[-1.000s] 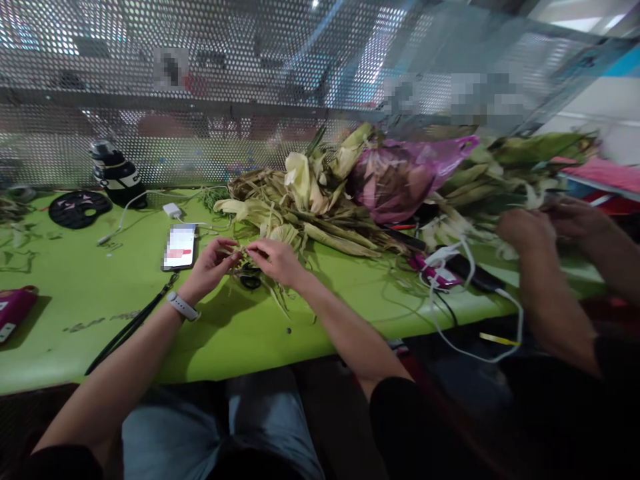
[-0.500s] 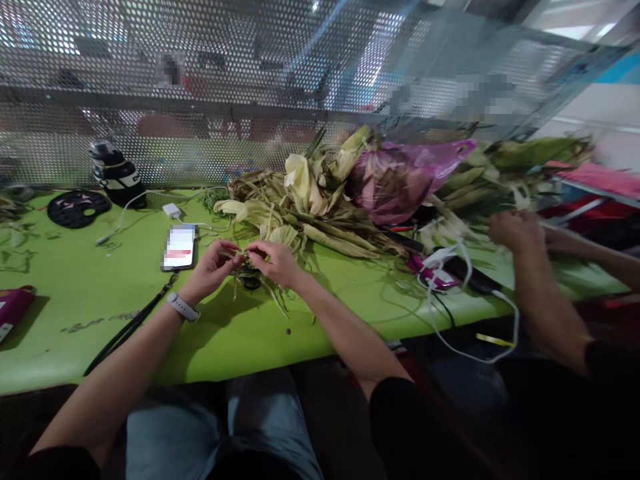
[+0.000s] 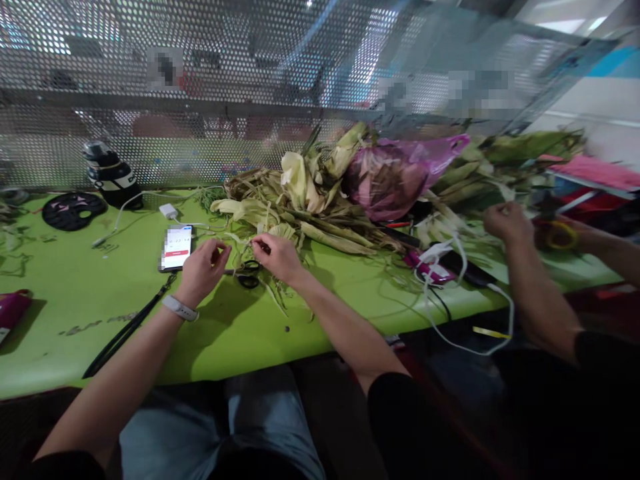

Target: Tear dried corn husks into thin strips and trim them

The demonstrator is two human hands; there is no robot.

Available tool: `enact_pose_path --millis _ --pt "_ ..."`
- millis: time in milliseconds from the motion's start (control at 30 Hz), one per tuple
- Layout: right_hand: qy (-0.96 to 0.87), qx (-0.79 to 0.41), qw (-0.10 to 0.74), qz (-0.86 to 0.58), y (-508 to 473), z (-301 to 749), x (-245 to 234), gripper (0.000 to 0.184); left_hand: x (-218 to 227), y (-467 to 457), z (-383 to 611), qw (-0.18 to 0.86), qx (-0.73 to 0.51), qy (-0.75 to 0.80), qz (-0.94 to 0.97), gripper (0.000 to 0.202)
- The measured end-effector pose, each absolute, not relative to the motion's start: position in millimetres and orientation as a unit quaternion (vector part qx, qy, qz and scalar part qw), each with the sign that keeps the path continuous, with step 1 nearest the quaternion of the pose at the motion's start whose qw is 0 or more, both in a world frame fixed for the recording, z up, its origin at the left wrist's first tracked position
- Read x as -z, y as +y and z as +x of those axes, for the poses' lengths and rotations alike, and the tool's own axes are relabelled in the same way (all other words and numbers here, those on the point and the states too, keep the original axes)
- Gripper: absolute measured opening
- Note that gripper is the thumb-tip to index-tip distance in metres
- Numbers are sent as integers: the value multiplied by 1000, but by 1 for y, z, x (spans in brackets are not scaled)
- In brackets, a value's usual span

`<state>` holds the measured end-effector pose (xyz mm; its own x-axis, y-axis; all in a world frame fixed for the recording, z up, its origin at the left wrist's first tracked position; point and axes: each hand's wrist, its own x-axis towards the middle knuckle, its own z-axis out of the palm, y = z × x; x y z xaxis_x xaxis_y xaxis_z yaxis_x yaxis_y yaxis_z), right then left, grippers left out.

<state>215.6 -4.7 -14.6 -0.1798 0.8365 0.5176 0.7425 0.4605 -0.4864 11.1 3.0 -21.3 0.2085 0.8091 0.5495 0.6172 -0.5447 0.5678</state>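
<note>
- Up front in the head view, the right hand [image 3: 277, 257] hovers just above the green desk [image 3: 75, 287], its fingers pinched closed on a thin husk strip [image 3: 253, 245].
- The left hand [image 3: 203, 263] sits near it, a small gap between the two; its fingers are curled inward, but I cannot tell whether they grip anything.
- A white band [image 3: 179, 308] circles the left wrist.
- Black-handled scissors [image 3: 247, 275] lie on the desk below and between the hands.
- A phone [image 3: 176, 247] lies just left of the left hand, screen lit, with a white charger [image 3: 169, 211] behind it.
- A pile of corn husks [image 3: 300, 207] lies just behind the hands, with a pink plastic bag [image 3: 395, 177] on its right side.
- At the far left stand a dark bottle [image 3: 110, 175] and a black disc [image 3: 73, 208].
- On the right, a co-worker's hand [image 3: 507, 221] reaches into more husks.
</note>
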Motion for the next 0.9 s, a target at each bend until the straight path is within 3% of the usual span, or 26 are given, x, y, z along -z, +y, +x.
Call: enact_pose_path --millis 567,900 --pt "-812 -43 336 -476 -11 207 22 27 28 -5 20 143 -333 396 844 17" --pt "-846 54 237 -475 -16 200 18 30 26 -8 21 95 -301 419 851 16"
